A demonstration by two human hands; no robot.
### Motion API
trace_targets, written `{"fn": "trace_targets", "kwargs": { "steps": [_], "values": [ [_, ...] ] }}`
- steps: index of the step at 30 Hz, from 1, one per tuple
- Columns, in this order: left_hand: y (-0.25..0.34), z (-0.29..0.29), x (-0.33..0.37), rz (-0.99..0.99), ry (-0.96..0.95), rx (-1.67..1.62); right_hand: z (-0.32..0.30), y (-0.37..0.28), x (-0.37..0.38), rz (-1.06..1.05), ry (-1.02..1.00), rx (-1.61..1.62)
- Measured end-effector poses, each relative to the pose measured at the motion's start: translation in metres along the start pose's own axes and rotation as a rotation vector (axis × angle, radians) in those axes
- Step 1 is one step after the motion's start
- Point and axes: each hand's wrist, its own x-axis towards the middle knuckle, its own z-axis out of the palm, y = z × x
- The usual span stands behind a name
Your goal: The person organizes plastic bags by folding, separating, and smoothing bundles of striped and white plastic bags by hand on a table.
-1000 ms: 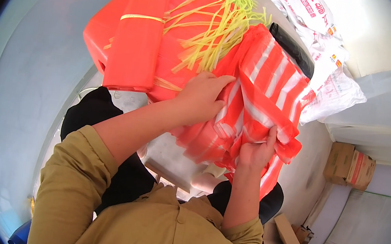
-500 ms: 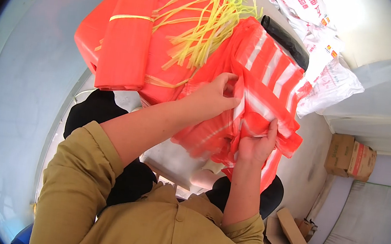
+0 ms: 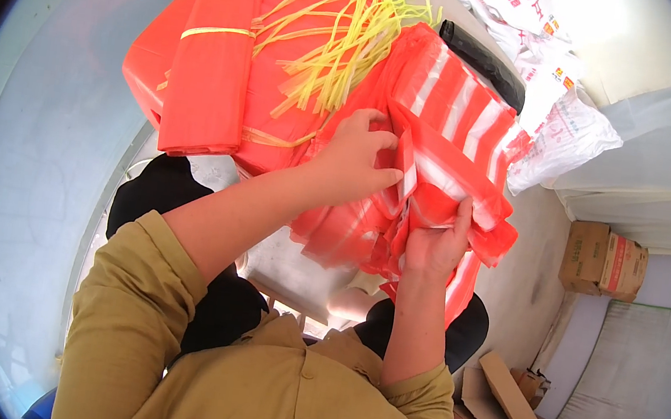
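A thick stack of red-and-white striped plastic bags spreads across the middle, its near part folded and loose. My right hand grips the near folds from below, with the thumb pressed on top. At the left edge of the folds, my left hand is open, its thumb and fingers apart beside a raised flap; some fingertips are hidden by the plastic. Left of the stack, a folded red bundle with a yellow tie round it rests on a larger red plastic-covered bulk.
Loose yellow-green tie strips lie on the red bulk. Behind the striped stack are a black rolled plastic piece and white printed sacks. Cardboard boxes stand at the right, with flattened cardboard lower down.
My left hand has drawn slightly left, and its fingers have spread from the fold. My right hand keeps its grip. The whole view has shifted slightly.
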Motion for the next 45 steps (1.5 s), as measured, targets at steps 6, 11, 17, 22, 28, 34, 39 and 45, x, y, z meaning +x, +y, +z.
{"fn": "trace_targets", "kwargs": {
  "steps": [6, 11, 17, 22, 28, 34, 39, 45],
  "values": [
    [0.02, -0.006, 0.009, 0.134, -0.062, 0.242, -0.004, -0.001, 0.006, 0.018, 0.0, 0.013],
    [0.037, -0.015, -0.002, -0.158, -0.242, -0.107, -0.008, -0.002, 0.006, -0.001, -0.034, 0.025],
    [0.025, -0.024, -0.025, -0.384, -0.183, -0.179, -0.022, 0.012, 0.006, -0.119, -0.061, -0.053],
    [-0.003, -0.024, -0.06, -0.494, -0.208, -0.473, -0.048, 0.026, 0.01, -0.022, -0.588, -0.032],
    [0.001, -0.046, -0.067, -0.718, -0.268, -0.847, -0.031, 0.009, -0.014, -0.273, -1.291, -0.878],
    [-0.016, -0.039, -0.058, -0.637, -0.262, -0.57, -0.043, -0.012, -0.049, -0.886, -1.263, -1.831],
    [-0.003, -0.046, -0.063, -0.381, -0.283, 0.0, -0.055, -0.046, -0.047, -0.559, -1.443, -1.534],
    [0.037, -0.05, -0.056, -0.317, -0.243, 0.488, -0.149, -0.08, 0.016, -0.579, -0.28, -1.853]
  ]
}}
